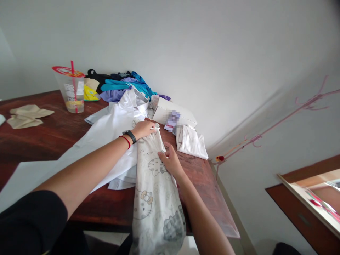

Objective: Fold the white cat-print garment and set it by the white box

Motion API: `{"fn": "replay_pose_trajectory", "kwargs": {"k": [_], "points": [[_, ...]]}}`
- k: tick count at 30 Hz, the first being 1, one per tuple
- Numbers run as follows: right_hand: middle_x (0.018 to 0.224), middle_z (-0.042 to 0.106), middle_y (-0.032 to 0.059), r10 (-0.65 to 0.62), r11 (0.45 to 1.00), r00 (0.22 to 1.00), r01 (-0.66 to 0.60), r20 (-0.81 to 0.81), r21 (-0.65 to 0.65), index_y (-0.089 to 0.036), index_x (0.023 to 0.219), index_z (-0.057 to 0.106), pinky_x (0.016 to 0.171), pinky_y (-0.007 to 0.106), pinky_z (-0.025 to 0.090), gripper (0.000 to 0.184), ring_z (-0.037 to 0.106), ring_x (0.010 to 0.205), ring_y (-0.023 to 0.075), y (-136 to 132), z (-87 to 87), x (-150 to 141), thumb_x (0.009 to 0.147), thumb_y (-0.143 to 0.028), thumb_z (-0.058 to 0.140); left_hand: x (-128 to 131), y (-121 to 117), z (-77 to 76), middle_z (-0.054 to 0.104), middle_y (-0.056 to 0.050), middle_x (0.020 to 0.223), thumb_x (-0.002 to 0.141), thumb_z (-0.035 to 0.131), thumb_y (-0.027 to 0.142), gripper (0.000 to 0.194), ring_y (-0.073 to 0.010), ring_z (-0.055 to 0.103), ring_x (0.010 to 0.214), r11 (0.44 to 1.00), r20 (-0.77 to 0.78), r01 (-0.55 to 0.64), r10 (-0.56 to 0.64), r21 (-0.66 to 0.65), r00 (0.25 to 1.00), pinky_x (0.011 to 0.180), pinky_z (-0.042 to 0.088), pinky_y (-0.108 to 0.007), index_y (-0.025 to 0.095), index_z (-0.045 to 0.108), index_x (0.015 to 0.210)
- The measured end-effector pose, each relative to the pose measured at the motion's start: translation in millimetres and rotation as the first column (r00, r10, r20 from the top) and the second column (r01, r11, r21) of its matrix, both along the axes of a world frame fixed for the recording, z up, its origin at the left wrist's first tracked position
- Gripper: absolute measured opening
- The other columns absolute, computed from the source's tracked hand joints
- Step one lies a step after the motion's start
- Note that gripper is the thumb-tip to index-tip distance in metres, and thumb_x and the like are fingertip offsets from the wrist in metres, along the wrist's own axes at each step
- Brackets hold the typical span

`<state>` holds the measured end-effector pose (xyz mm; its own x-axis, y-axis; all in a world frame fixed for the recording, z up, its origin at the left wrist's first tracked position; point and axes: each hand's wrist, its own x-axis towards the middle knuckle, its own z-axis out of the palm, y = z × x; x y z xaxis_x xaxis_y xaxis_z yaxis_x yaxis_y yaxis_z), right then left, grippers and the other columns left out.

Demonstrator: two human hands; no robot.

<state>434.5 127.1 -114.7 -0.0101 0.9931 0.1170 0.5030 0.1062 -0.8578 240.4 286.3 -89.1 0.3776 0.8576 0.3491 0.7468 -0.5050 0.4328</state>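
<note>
A white cloth printed with cartoon cats lies lengthwise on the dark wooden table and hangs over its near edge. My left hand pinches the cloth's far end, fingers closed on it; the wrist wears a black band and a red string. My right hand lies on the cloth's right edge near its middle, fingers bent over the fabric. Under the printed cloth, to the left, a white shirt is spread out.
A plastic cup with a red straw stands at the back left, with a beige cloth beside it. A heap of blue, purple and black clothes lies against the wall. A white box and a folded white cloth sit at the right.
</note>
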Motion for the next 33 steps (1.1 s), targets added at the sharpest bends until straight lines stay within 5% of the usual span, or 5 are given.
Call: {"fn": "replay_pose_trajectory", "kwargs": {"k": [5, 12, 16, 21, 33], "points": [[0.060, 0.047, -0.0101, 0.009, 0.998, 0.999, -0.011, 0.043, 0.057, -0.020, 0.134, 0.056, 0.059, 0.025, 0.038, 0.053, 0.044, 0.056, 0.0135, 3.4, -1.4, 2.5, 0.086, -0.041, 0.066, -1.6, 4.1, -0.6, 0.076, -0.009, 0.104, 0.094, 0.062, 0.049, 0.030, -0.0278, 0.068, 0.100, 0.999, -0.061, -0.033, 0.031, -0.019, 0.998, 0.082, 0.045, -0.030, 0.022, 0.073, 0.099], [0.069, 0.061, -0.0042, -0.058, 0.998, 0.998, 0.057, 0.034, 0.011, -0.019, 0.133, 0.056, 0.063, 0.027, 0.043, 0.057, 0.057, 0.065, 0.0175, 8.5, -13.2, 4.0, 0.086, -0.050, 0.067, -7.9, -0.8, 21.1, 0.076, -0.010, 0.104, 0.094, 0.059, 0.062, 0.048, -0.0230, 0.065, 0.090, 0.997, -0.086, 0.014, -0.021, -0.082, 0.996, 0.078, 0.044, -0.028, 0.017, 0.074, 0.104], [0.071, 0.058, -0.0047, -0.050, 0.997, 0.999, 0.049, 0.015, 0.067, -0.017, 0.135, 0.058, 0.068, 0.028, 0.045, 0.059, 0.056, 0.068, 0.0169, 6.9, -11.8, 0.6, 0.083, -0.045, 0.070, -13.4, -0.5, 27.5, 0.077, -0.005, 0.094, 0.087, 0.073, 0.049, 0.038, -0.0165, 0.062, 0.078, 0.980, -0.111, 0.139, -0.156, -0.145, 0.981, 0.072, 0.044, -0.022, 0.014, 0.074, 0.101], [0.076, 0.057, -0.0037, -0.049, 0.980, 0.999, 0.047, 0.004, 0.192, -0.019, 0.129, 0.065, 0.066, 0.026, 0.043, 0.045, 0.051, 0.067, 0.0148, 1.8, -1.8, -4.6, 0.088, -0.037, 0.062, -9.3, 2.9, 28.3, 0.074, -0.006, 0.122, 0.091, 0.069, 0.028, 0.037, -0.0161, 0.065, 0.101, 0.976, -0.064, 0.197, -0.204, -0.096, 0.977, 0.089, 0.045, -0.021, 0.015, 0.068, 0.125], [0.086, 0.071, 0.0035, -0.084, 0.987, 0.958, 0.043, 0.274, 0.152, -0.020, 0.118, 0.073, 0.073, 0.028, 0.044, 0.032, 0.062, 0.075, 0.0188, 4.6, -4.8, -0.2, 0.094, -0.031, 0.056, 2.2, -19.4, 38.5, 0.045, -0.019, 0.152, 0.090, 0.068, 0.034, 0.053, -0.0382, 0.058, 0.128, 0.997, -0.252, 0.044, -0.057, -0.057, 0.966, 0.107, 0.046, -0.051, 0.020, 0.058, 0.139]]}}
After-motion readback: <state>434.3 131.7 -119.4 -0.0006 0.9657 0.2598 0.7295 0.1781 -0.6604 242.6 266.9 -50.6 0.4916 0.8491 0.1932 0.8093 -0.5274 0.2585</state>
